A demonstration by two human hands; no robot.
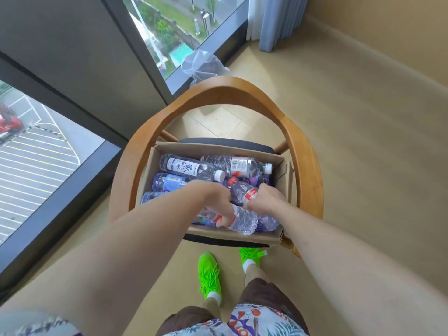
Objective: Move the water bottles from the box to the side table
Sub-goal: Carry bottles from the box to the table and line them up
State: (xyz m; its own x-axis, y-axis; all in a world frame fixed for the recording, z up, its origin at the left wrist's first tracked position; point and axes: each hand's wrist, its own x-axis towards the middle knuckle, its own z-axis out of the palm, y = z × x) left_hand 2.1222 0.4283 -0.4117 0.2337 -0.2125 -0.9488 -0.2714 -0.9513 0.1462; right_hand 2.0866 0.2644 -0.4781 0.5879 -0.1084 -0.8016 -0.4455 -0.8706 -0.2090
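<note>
Left hand (221, 207) and right hand (265, 198), fingers curled, each clasp a water bottle (243, 218) in the cardboard box (282, 177) (chair-seated for reach).

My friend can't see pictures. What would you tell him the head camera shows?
A person's left hand and right hand each grip a water bottle inside a cardboard box full of bottles. The box sits on a wooden chair beside big windows.

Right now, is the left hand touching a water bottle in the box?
Touching. The head view shows the left hand wrapped around a clear water bottle at the cardboard box's near edge.
</note>
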